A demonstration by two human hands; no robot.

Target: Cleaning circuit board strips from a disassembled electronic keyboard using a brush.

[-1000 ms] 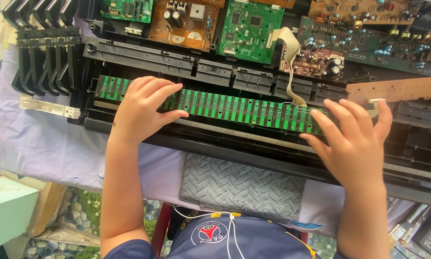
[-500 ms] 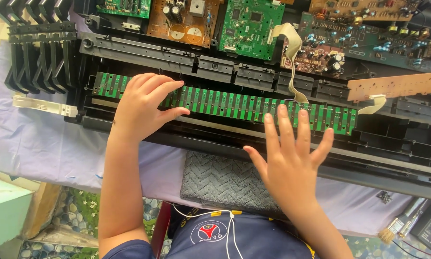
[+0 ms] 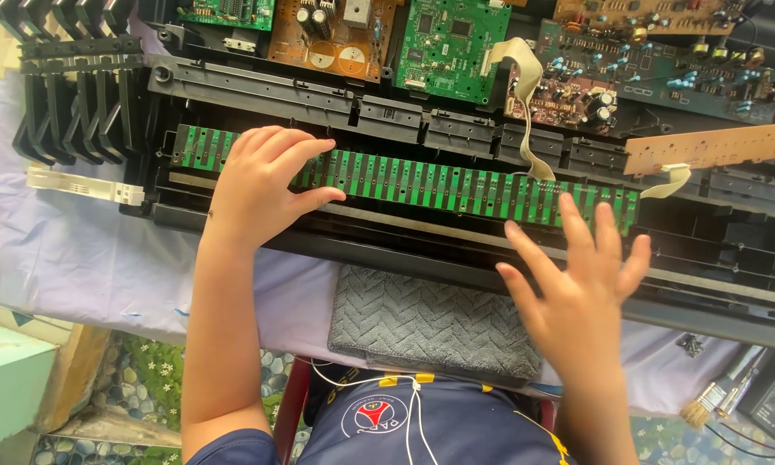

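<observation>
A: Two hands over one opened keyboard case [image 3: 456, 237] on the table. What could go wrong from here, in your view?

B: My guess is the long green board [image 3: 422, 182] could flex or lift if the left hand [image 3: 262, 185] presses unevenly. It lies along the middle of the black case, and the pale ribbon cable [image 3: 525, 103] runs from its right part up to the circuit boards [image 3: 456, 34] behind. A tug there might strain the cable.

A: And the right side?

B: The right hand [image 3: 577, 288] hovers with fingers spread just in front of the green board's right end. It looks blurred, so a careless swipe could knock the brown strip board [image 3: 715, 148] lying loose nearby.

A: How are the hands posed?

B: Left palm down, fingers curled flat on the green board's left part; its grip is released, pressing rather than holding. Right hand is open too, grasping nothing, wrist angled in from below, above the grey cloth [image 3: 430, 319].
</observation>
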